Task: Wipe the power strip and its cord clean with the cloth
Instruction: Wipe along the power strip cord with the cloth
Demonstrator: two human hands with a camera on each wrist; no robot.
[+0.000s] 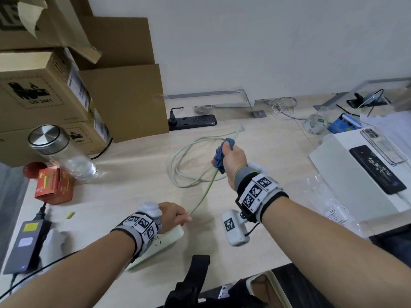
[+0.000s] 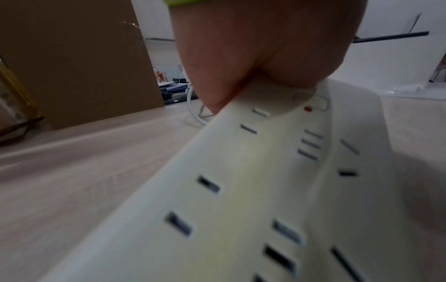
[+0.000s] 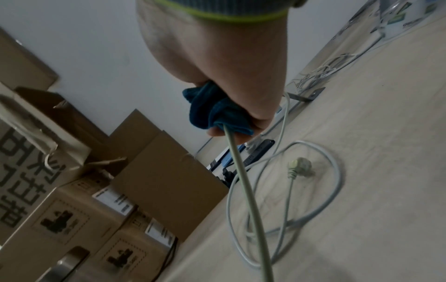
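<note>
A white power strip [image 1: 171, 237] lies on the pale wooden table under my left wrist; its slots fill the left wrist view [image 2: 265, 190]. My left hand [image 1: 182, 218] pinches the pale cord [image 1: 204, 192] where it leaves the strip. The cord runs taut and raised up to my right hand [image 1: 224, 152], which grips a blue cloth [image 1: 219, 160] wrapped round it. In the right wrist view the cloth [image 3: 217, 112] bunches in the fist and the cord [image 3: 243, 181] comes out below it. The rest of the cord lies in loops [image 1: 178, 165], with the plug [image 3: 300, 166] inside them.
Stacked cardboard boxes [image 1: 120, 98] stand at the back left, a black power strip [image 1: 192, 122] beside them. A glass jar with a metal lid [image 1: 62, 152], a red box [image 1: 54, 185] and a grey power adapter [image 1: 25, 243] sit left. Phones on a white box [image 1: 364, 172] lie right.
</note>
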